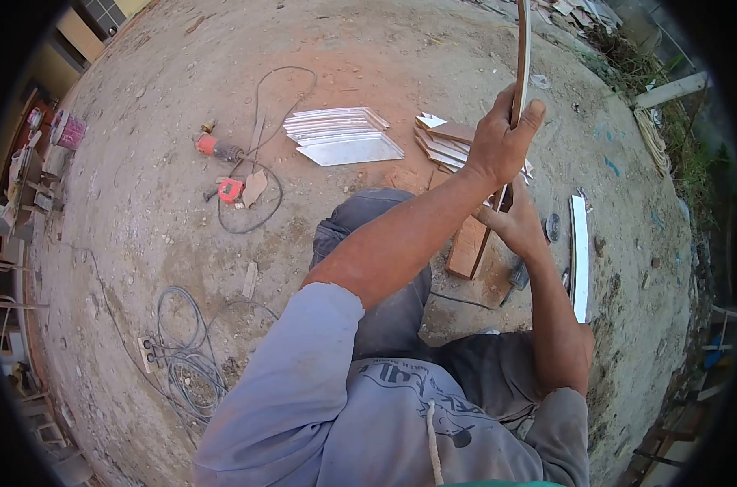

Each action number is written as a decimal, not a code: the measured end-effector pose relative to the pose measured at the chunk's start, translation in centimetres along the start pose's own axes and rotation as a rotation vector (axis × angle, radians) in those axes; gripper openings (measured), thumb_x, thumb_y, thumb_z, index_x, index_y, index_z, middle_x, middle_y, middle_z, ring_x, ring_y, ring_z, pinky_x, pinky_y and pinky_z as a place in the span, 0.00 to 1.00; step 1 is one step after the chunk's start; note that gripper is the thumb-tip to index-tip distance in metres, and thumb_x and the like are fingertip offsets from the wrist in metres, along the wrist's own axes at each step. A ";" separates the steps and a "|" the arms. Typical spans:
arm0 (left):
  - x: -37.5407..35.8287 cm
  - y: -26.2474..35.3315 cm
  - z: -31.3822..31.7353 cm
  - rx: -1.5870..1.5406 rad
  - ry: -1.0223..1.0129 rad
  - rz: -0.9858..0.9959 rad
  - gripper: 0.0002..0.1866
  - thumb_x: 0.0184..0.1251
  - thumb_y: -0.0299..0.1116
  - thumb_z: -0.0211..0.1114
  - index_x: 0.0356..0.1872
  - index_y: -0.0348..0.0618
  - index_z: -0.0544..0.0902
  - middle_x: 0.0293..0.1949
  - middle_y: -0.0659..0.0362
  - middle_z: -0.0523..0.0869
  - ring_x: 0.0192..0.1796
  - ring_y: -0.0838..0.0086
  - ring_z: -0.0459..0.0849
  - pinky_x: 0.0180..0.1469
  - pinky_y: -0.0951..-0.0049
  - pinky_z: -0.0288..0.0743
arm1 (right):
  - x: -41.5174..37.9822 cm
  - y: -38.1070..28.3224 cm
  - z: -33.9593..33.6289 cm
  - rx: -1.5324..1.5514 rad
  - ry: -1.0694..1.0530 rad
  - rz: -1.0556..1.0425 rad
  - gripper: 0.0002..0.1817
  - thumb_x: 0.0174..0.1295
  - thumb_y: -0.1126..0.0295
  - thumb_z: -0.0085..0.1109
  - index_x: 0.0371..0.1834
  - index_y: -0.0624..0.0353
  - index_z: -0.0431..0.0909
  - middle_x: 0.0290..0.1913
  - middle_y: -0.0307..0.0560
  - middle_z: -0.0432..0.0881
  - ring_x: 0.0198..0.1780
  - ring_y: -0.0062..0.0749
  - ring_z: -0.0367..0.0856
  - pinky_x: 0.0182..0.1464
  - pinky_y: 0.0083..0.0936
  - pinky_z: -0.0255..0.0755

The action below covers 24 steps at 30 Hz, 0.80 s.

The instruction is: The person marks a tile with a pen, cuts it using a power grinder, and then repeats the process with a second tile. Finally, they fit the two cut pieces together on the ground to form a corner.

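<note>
**Long strip held in both hands over bare ground**

Left hand (498,138): closed on a long, thin strip with brown and white sides (523,57), near mid-length. Right hand (518,223): gripping the same strip lower down, fingers partly hidden. Strip runs steeply, its top cut off by the frame.

Step in hand, as judged: steadying or inspecting the strip (which of the two, one frame cannot settle). Its length calls for support at both grips.

Stack of white, slant-ended flat pieces (350,149): on the ground ahead. Reddish-brown rectangular block (466,247): beside the person's knee, near the right hand.

Container: pink, round-sided bucket (72,132), far left; contents cannot be told.
</note>
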<state>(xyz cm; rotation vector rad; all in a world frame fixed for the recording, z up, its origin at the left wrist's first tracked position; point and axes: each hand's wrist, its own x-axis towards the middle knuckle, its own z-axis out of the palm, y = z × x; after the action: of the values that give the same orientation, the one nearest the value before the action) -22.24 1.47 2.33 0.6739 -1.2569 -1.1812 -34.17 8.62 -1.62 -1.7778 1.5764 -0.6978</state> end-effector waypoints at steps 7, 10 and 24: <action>0.3 -0.7 0.5 -0.029 -0.014 0.054 0.41 0.69 0.68 0.55 0.62 0.36 0.72 0.47 0.51 0.80 0.51 0.67 0.80 0.55 0.67 0.75 | -0.5 -0.4 -0.2 -0.057 0.020 0.019 0.56 0.42 0.44 0.74 0.70 0.68 0.60 0.56 0.61 0.77 0.56 0.47 0.78 0.59 0.38 0.70; 0.0 -0.4 0.1 -0.053 -0.018 0.039 0.37 0.70 0.66 0.56 0.56 0.35 0.75 0.43 0.55 0.78 0.46 0.73 0.81 0.49 0.70 0.79 | -0.5 -0.2 -0.3 -0.050 0.034 -0.001 0.55 0.42 0.44 0.74 0.68 0.68 0.62 0.56 0.62 0.77 0.56 0.49 0.78 0.60 0.38 0.70; 0.1 0.4 -0.2 -0.232 0.023 -0.198 0.39 0.66 0.67 0.59 0.55 0.34 0.79 0.46 0.51 0.85 0.47 0.69 0.85 0.44 0.71 0.79 | -0.7 0.2 -0.4 -0.078 0.079 -0.060 0.60 0.42 0.34 0.74 0.67 0.71 0.61 0.55 0.66 0.76 0.56 0.53 0.78 0.59 0.42 0.71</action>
<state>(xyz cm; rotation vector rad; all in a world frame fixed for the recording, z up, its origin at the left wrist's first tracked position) -21.96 1.46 2.63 0.6474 -1.0306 -1.4521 -34.66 9.30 -1.51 -1.8820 1.6284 -0.7521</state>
